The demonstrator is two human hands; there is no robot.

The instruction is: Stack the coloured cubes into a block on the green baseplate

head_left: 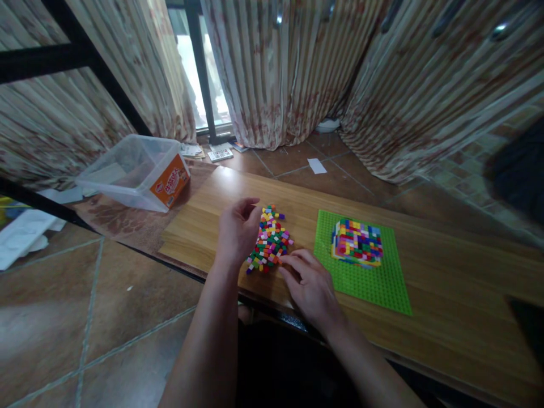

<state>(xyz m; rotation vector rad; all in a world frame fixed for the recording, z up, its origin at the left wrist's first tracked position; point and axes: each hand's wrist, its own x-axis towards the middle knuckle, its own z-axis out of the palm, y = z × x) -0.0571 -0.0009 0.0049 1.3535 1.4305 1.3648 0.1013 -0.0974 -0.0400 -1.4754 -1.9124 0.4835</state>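
A loose pile of small multicoloured toy building bricks lies on the wooden table. My left hand hovers at the pile's left side, its fingers curled inward; whatever they may hold is hidden. At the lower right edge of the pile is my right hand, thumb and index finger slightly apart beside the nearest bricks. To the right, a green baseplate carries a block-shaped build of mixed-colour bricks, with several rows stacked up as walls.
A clear plastic bin with an orange label stands at the table's left end, on a brown patterned surface. Beyond the table are a white paper, some booklets on the tiled floor, and long curtains. A dark object sits at the right edge.
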